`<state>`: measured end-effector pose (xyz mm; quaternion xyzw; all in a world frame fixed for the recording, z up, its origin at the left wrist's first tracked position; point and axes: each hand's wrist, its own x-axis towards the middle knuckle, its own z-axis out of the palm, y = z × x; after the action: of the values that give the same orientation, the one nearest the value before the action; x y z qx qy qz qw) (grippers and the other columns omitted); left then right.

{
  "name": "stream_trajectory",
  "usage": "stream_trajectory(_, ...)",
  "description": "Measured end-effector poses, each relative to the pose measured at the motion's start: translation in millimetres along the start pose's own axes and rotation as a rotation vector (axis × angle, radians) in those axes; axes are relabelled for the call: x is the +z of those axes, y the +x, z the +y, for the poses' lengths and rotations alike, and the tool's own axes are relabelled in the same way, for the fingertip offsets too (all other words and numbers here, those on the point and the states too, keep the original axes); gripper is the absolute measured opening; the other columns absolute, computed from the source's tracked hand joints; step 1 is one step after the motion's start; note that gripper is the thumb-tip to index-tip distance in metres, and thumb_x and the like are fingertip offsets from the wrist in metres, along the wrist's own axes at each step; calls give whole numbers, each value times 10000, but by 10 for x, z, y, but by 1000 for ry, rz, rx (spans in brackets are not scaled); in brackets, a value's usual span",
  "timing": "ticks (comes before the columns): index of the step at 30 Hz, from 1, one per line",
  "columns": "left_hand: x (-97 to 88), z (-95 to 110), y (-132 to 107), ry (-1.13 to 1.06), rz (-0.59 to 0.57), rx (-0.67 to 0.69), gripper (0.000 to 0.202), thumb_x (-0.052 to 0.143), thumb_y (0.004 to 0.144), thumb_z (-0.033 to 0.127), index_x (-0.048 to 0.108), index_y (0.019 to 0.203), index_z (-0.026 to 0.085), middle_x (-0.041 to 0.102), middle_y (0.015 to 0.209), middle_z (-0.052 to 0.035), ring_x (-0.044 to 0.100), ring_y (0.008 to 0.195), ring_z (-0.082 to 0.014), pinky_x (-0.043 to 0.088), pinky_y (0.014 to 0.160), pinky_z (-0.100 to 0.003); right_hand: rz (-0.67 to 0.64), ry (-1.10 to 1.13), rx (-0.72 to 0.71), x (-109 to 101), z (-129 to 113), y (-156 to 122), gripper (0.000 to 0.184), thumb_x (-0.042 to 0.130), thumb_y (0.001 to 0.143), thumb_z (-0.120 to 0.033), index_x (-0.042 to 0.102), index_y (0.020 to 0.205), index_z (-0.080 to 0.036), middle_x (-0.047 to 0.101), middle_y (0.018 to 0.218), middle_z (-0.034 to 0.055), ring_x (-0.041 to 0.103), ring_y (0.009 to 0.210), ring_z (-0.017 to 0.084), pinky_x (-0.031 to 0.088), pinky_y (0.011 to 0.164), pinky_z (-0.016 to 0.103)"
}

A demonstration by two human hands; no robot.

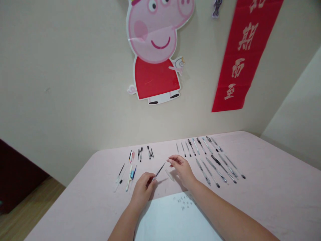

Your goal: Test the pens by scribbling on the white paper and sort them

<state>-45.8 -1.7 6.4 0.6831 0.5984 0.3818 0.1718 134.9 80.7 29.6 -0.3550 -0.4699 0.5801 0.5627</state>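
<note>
My left hand (144,183) is closed on a thin pen refill (160,169), which slants up and right out of the fingers. Its shaft is dark and its tip pale. Just beyond that tip, my right hand (182,169) is closed in a pinch of thumb and forefinger. Something small and pale may be between them, too small to make out. Below the right fingers lies a clear pen barrel (170,175) on the pink tablecloth. Both forearms reach in over a sheet of white paper (163,217).
Pens stand in two rows at the right, with a gel pen (223,168) among them. Left lie small groups of pen parts, including a white and blue pen (129,179) and black pieces (140,154). The pink tablecloth (82,201) ends at the wall (75,83).
</note>
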Motion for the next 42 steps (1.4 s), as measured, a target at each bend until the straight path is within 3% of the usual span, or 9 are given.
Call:
stream_trajectory(17, 4, -8, -9, 12, -15, 32, 136, 497, 848, 267, 600, 900, 195, 622, 839, -52, 572, 772, -190, 456, 691, -309, -40, -26, -16, 7, 68, -11, 222, 752, 640, -376, 683, 764, -205, 646, 757, 19, 552, 680, 153, 464, 652, 299)
stream_trajectory(31, -13, 26, -6, -1, -39, 9, 144, 496, 848, 281, 595, 908, 197, 622, 858, -62, 570, 786, -200, 458, 708, -330, -114, -220, -47, 25, 81, -75, 143, 678, 696, -317, 674, 767, -193, 653, 760, 22, 565, 676, 154, 447, 656, 288)
stream_trajectory(39, -15, 44, 5, -12, 19, 17, 136, 522, 820, 256, 624, 888, 195, 642, 834, -52, 591, 764, -188, 472, 677, -308, -130, -183, -43, 5, 87, -68, 282, 666, 728, -404, 655, 918, -196, 646, 856, 45, 580, 748, 170, 461, 664, 287)
stream_trajectory(42, -10, 7, 9, -13, 68, 13, 146, 519, 819, 265, 628, 880, 191, 648, 838, -55, 602, 768, -190, 475, 668, -304, -128, -340, -106, -50, 93, -31, 232, 563, 810, -381, 628, 917, -186, 632, 858, 53, 574, 774, 176, 446, 658, 283)
